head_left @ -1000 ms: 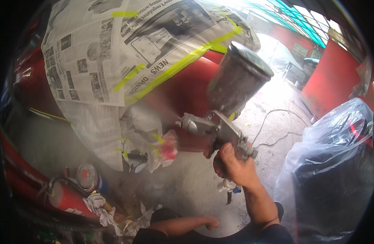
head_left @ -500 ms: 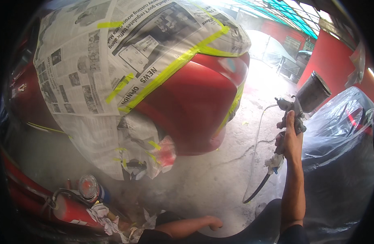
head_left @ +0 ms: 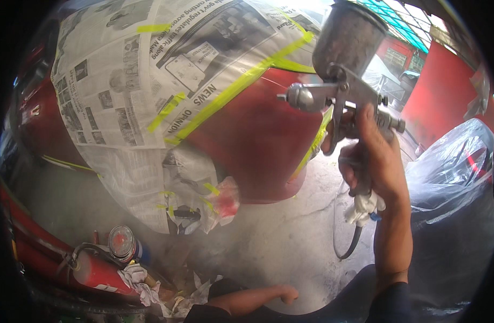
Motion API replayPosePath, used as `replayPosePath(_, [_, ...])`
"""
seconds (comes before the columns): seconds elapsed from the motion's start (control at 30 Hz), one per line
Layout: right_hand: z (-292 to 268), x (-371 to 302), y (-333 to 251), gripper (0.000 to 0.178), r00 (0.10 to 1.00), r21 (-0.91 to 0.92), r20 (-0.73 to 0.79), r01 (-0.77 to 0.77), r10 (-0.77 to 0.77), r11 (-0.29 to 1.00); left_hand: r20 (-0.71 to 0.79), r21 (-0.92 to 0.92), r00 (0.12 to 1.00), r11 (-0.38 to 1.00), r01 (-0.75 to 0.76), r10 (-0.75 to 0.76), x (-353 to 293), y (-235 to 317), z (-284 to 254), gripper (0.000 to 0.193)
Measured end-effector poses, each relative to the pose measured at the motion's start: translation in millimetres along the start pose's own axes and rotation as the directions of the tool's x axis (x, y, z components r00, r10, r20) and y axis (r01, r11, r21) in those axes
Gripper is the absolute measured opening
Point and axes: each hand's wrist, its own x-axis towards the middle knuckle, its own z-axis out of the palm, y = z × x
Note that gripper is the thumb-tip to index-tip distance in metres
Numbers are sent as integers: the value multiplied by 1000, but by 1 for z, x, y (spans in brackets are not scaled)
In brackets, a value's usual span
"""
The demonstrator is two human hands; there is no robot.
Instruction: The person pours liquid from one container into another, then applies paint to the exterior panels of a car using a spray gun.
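Observation:
My right hand point(head_left: 377, 161) is wrapped round the handle of a metal spray gun point(head_left: 360, 97) with a grey paint cup point(head_left: 350, 40) on top. Its nozzle points left, in front of a red car body panel point(head_left: 252, 129). A white rag is tied at the handle's base, where a dark air hose point(head_left: 348, 248) hangs down. Newspaper point(head_left: 118, 91) and yellow-green masking tape point(head_left: 225, 110) cover the car around the bare red area. Low in the middle, over my dark-clothed leg, my left hand point(head_left: 290, 294) is curled closed, with nothing showing in it.
At lower left stand a red cylinder point(head_left: 99, 273) and an open paint can point(head_left: 122, 242), beside crumpled paper point(head_left: 142, 285). Clear plastic sheeting point(head_left: 446, 167) drapes something on the right, below a red wall panel point(head_left: 440, 81). Mist hangs over the concrete floor point(head_left: 268, 231).
My right hand has brought the spray gun up and leftward, closer to the view, and turned it so the nozzle now faces left before the red panel. My left hand has barely moved.

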Motion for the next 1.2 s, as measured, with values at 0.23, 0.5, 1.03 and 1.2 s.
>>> replayPosePath(0.23, [-57, 47, 24, 53, 994, -94, -105, -48, 38, 994, 47, -71, 998, 997, 38, -35, -12, 8, -21, 50])
replayPosePath(0.5, [-152, 110, 113, 54, 915, -118, -401, -82, 29, 990, 22, -164, 990, 977, 139, -138, -25, 24, -50, 52])
replayPosePath(1.03, [-204, -57, 149, 49, 778, -99, 499, -385, 381, 917, -426, -365, 894, 931, -26, -142, -110, 8, -129, 26])
replayPosePath(1.2, [-162, -44, 213, 44, 484, -124, 862, -87, 150, 989, -924, -382, 216, 779, -497, -315, -233, 43, -157, 49])
